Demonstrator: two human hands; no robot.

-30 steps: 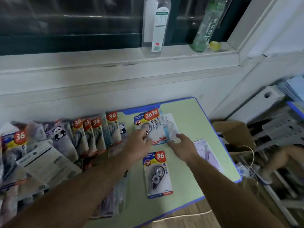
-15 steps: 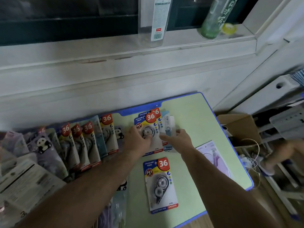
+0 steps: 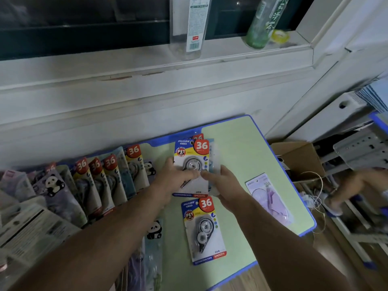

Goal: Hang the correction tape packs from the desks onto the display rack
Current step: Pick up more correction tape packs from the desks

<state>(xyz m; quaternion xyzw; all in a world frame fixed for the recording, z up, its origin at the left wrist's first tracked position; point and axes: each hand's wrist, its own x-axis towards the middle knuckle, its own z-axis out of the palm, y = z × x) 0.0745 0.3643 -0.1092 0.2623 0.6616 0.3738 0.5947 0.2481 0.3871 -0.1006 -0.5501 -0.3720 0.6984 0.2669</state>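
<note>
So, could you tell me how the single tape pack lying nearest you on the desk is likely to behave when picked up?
The tape pack looks like a flat card with a clear plastic bubble, so probably light and fairly stiff, bending a little. It lies flat on the smooth green desk, so it may slide before an edge lifts. Its bubble could dent if squeezed hard.

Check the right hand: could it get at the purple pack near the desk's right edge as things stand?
Probably yes. The purple pack lies alone on bare desk just right of the right hand, though that hand is busy on a stack.

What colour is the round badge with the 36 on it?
Red with white numbers, clearest in the head view on the loose pack lying on the desk.
</note>
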